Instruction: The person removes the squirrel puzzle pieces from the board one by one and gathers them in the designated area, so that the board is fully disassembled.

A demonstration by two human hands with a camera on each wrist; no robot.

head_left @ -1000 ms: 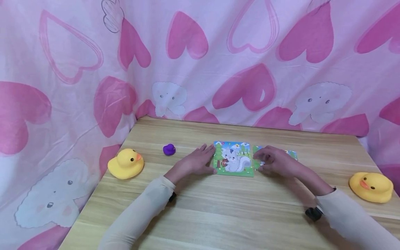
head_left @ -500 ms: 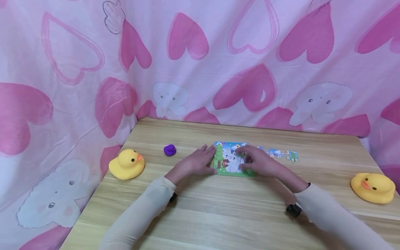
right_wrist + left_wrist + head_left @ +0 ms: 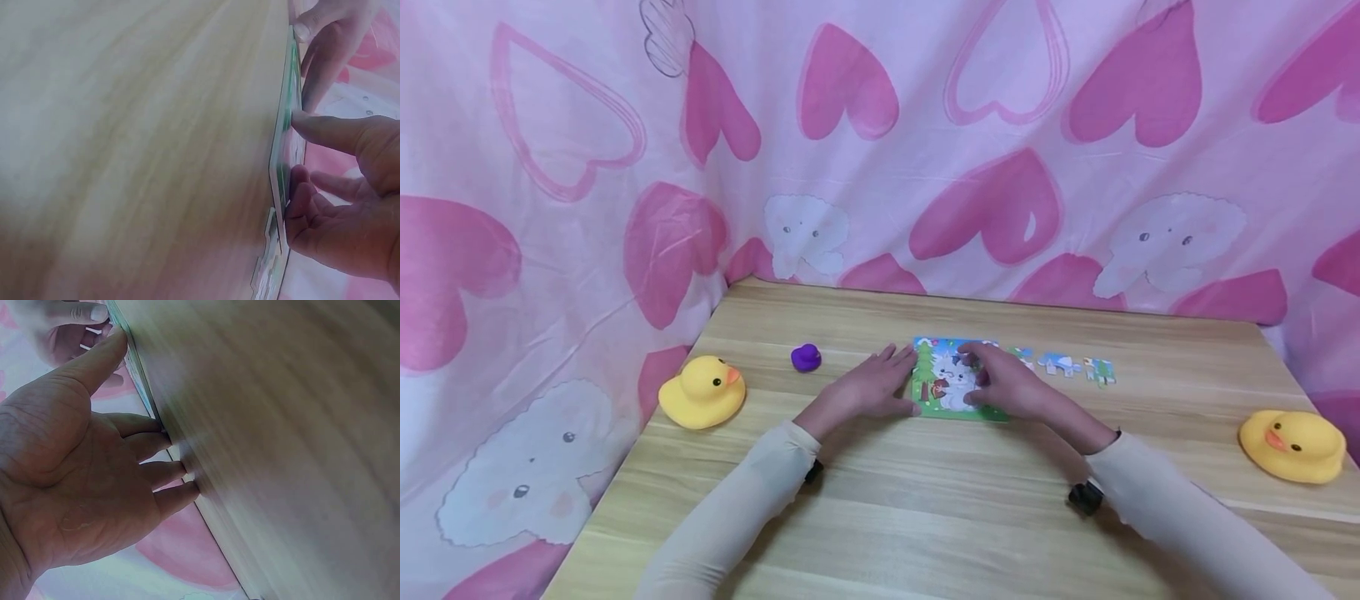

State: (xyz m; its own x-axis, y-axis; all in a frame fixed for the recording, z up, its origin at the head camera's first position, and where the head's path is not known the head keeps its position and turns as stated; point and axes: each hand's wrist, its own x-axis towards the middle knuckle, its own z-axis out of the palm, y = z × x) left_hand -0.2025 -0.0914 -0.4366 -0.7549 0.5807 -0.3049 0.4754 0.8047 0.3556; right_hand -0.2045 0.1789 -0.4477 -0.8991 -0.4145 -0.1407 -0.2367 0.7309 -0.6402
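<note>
A square picture card (image 3: 927, 400), green and blue with a grey-white squirrel, lies flat on the wooden table. Along its left edge rests my left hand (image 3: 874, 387), fingers stretched out and thumb at the near corner; the left wrist view shows the palm holding nothing. Over the card's right half is my right hand (image 3: 1011, 383), hiding part of the picture. In the right wrist view its thumb and bent fingers touch the card's face, with a gap between them and nothing plainly held. Jigsaw pieces (image 3: 1060, 364) lie right of the card, partly behind the right hand.
A small purple duck (image 3: 806, 358) and a larger yellow duck (image 3: 702, 392) stand left of the left hand. Another yellow duck (image 3: 1292, 446) sits near the table's right edge. Pink heart-patterned cloth (image 3: 865, 175) hangs behind and left of the table (image 3: 910, 508).
My right hand has moved left from the jigsaw pieces onto the squirrel card, uncovering several pieces. The left hand has stayed at the card's left edge.
</note>
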